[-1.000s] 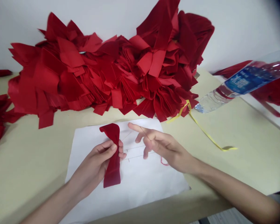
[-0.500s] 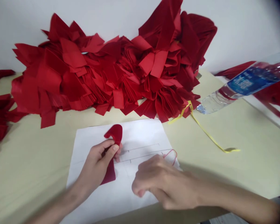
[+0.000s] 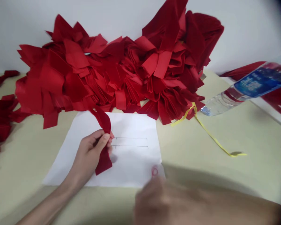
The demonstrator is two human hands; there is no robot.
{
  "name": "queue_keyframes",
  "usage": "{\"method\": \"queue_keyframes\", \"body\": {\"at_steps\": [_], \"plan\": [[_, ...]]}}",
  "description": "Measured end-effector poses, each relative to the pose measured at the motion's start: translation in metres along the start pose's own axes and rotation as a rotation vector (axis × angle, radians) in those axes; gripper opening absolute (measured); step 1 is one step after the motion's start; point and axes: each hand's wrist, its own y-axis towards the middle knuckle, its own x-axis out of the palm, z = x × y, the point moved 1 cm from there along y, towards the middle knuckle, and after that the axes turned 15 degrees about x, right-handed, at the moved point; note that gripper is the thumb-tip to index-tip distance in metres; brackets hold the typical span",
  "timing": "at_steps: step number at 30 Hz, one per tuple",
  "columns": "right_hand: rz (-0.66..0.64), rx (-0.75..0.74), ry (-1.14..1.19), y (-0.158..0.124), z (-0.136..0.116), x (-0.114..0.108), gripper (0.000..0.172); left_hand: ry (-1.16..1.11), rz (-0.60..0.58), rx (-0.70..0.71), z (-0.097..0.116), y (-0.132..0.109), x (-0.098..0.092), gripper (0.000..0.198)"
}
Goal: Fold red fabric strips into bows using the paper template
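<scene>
Gripping a dark-red velvet strip [image 3: 104, 163], the left hand [image 3: 89, 156] stays over a white paper sheet [image 3: 131, 165]; the right hand [image 3: 159, 200] has swept nearer, too blurred to tell its shape.

red fabric pile [image 3: 112, 68] against white wall [image 3: 248, 31] | blue-labelled plastic water bottle [image 3: 253, 87] | yellow ribbon [image 3: 210, 135] on cream table [image 3: 248, 140]

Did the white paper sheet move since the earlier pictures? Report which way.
Yes. Against the yellow ribbon, the white paper sheet slid left, its near edge swinging furthest.
</scene>
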Motion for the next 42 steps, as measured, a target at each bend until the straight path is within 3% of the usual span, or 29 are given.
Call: {"method": "queue_keyframes", "body": {"at_steps": [7,9,11,15,18,19,21,23,28,32,35,39,42], "plan": [[0.373,0.367,-0.58,-0.011,0.042,-0.055,0.053,-0.171,-0.22,-0.168,0.002,-0.004,0.0,0.022],[0.445,0.48,-0.646,-0.014,0.05,-0.063,0.048,-0.217,-0.251,-0.206,0.001,-0.005,0.001,0.021],[0.504,0.55,-0.676,-0.015,0.053,-0.071,0.027,-0.238,-0.278,-0.207,0.0,-0.006,0.002,0.022],[0.626,0.545,-0.672,-0.023,0.055,-0.088,0.013,-0.249,-0.333,-0.192,-0.002,-0.007,0.002,0.021],[0.602,0.645,-0.552,-0.037,0.062,-0.098,0.049,-0.28,-0.341,-0.226,-0.001,-0.008,0.004,0.02],[0.592,0.699,-0.509,-0.042,0.065,-0.101,0.054,-0.296,-0.343,-0.24,0.0,-0.009,0.004,0.02],[0.604,0.753,-0.473,-0.051,0.069,-0.107,0.039,-0.329,-0.349,-0.251,0.001,-0.01,0.005,0.019],[0.65,0.71,-0.503,-0.056,0.072,-0.112,0.027,-0.347,-0.36,-0.249,0.002,-0.011,0.006,0.02],[0.753,0.612,-0.432,-0.041,0.062,-0.096,0.044,-0.337,-0.357,-0.262,0.0,-0.015,0.007,0.018],[0.613,0.517,-0.149,-0.009,0.044,-0.06,0.018,-0.355,-0.315,-0.285,0.003,-0.018,0.011,0.018],[0.526,0.418,0.026,0.013,0.035,-0.04,0.021,-0.395,-0.28,-0.316,0.007,-0.019,0.013,0.013],[0.559,0.376,0.205,0.03,0.032,-0.034,0.016,-0.429,-0.252,-0.309,0.009,-0.018,0.013,0.02],[0.561,0.371,0.299,0.034,0.031,-0.035,0.012,-0.434,-0.263,-0.323,0.005,-0.017,0.012,0.013]]}}
